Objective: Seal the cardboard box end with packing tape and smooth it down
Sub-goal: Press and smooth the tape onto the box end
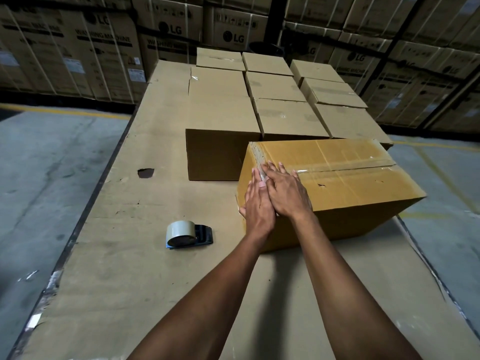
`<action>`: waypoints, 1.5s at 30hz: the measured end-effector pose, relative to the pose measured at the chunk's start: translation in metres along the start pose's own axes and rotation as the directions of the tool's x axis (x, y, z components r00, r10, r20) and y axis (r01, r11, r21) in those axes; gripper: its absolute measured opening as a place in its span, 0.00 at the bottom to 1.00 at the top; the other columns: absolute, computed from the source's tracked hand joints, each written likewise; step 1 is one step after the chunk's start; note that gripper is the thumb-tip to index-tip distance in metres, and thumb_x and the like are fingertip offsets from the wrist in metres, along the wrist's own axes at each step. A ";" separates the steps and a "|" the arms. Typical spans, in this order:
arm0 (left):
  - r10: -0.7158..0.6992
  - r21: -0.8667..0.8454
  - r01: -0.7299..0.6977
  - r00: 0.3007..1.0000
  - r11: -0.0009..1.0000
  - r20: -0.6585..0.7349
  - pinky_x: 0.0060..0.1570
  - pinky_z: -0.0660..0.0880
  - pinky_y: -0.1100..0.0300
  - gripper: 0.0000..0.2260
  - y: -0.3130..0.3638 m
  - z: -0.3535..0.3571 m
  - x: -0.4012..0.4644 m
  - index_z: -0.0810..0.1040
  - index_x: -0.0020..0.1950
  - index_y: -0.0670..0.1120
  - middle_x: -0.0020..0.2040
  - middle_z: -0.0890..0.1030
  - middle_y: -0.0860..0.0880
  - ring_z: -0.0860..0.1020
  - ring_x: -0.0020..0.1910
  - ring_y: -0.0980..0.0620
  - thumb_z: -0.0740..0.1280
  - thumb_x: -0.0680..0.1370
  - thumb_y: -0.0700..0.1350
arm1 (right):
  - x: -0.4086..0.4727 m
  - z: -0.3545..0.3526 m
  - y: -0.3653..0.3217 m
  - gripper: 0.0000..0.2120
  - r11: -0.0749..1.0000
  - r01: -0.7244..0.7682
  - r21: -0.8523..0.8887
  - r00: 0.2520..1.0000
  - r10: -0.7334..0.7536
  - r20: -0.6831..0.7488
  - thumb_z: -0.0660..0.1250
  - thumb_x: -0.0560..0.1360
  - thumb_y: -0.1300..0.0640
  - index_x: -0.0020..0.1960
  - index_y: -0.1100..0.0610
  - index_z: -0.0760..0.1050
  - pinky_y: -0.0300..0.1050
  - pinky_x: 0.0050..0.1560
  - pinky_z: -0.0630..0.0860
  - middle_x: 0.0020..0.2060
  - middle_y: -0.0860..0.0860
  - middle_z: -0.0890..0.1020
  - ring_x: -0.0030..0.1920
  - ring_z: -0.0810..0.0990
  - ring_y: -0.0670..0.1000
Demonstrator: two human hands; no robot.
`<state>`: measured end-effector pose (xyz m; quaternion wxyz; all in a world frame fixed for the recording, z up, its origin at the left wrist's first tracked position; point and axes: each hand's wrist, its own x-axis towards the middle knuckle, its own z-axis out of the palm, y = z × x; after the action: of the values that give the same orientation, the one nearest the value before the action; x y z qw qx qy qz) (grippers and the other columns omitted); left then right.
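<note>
A yellowish cardboard box [345, 188] lies on the cardboard-covered table [124, 268], with clear packing tape along its top seam and down its left end. My left hand [257, 203] lies flat on the box's left end face, fingers stretched upward over the tape strip. My right hand [285, 190] rests flat on the top left corner, partly overlapping the left hand's fingers. Both palms press on the box and hold nothing. The tape dispenser [188, 234], with a grey-beige roll and a dark handle, lies on the table left of the box, apart from both hands.
Several sealed brown boxes [283, 105] stand in rows behind the yellowish box, the nearest one [215, 154] touching its far left corner. A hole [145, 172] marks the table covering. Concrete floor lies on both sides; stacked appliance cartons [78, 48] fill the background.
</note>
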<state>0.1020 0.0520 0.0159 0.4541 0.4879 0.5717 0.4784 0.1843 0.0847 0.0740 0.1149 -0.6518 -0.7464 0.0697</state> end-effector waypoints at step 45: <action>-0.420 -0.722 0.446 0.877 0.529 0.234 0.66 0.81 0.36 0.35 -0.015 -0.003 0.068 0.70 0.79 0.60 0.69 0.83 0.43 0.84 0.65 0.39 0.79 0.74 0.63 | 0.023 0.004 -0.007 0.44 0.899 -0.437 -0.027 0.899 0.437 0.002 0.43 0.77 0.22 0.86 0.43 0.45 0.66 0.83 0.45 0.86 0.55 0.46 0.85 0.45 0.59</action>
<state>0.0897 0.1179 -0.0022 0.7279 0.1030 0.4140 0.5368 0.1740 0.1066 0.0737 0.0848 -0.8038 -0.5824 0.0864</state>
